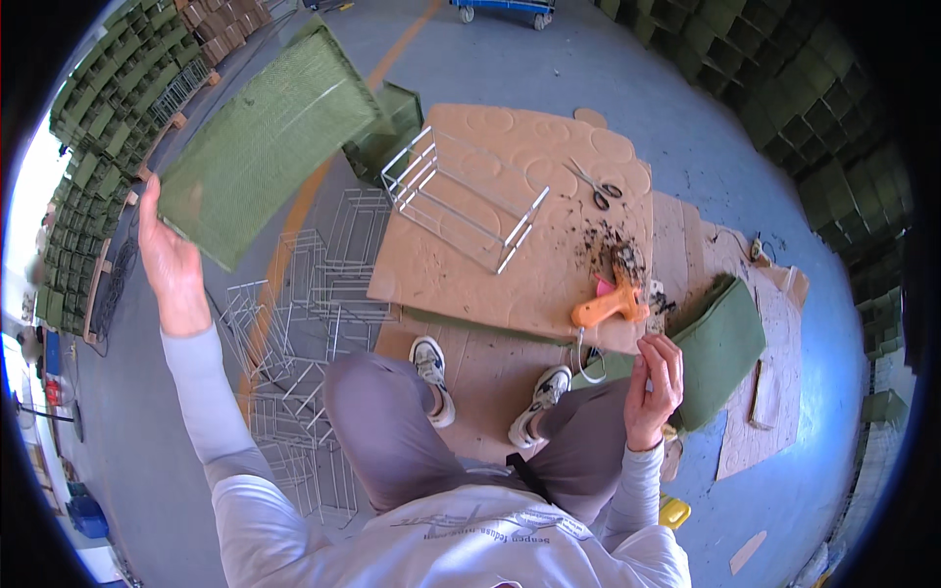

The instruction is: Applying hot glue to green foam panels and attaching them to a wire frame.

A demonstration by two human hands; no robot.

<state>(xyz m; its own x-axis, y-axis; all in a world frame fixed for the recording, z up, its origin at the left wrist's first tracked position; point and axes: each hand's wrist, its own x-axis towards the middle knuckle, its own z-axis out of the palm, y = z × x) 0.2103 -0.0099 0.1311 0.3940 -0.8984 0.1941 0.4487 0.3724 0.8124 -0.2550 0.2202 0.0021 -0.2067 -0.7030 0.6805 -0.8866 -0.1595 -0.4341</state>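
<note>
Slanting beside an open wire basket [451,220], a green panel [270,137] sits in the left grip [172,260]; right grip [655,390] unclear.

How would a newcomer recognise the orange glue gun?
Start at the large cardboard sheet before the person's knees. At its near right corner lies the glue gun, beside dark crumbs. Its orange body differs from the black-handled scissors beyond.

Blue cart [502,9] on casters at top edge, cut off by frame. Orange stripe [404,44] across grey-blue floor [490,73]. Brown boxes [221,24] stacked at upper left; wooden pallet [96,289] along left side. Blue container [88,516] at lower left. Cardboard scrap [748,553] flat on floor, lower right.
</note>
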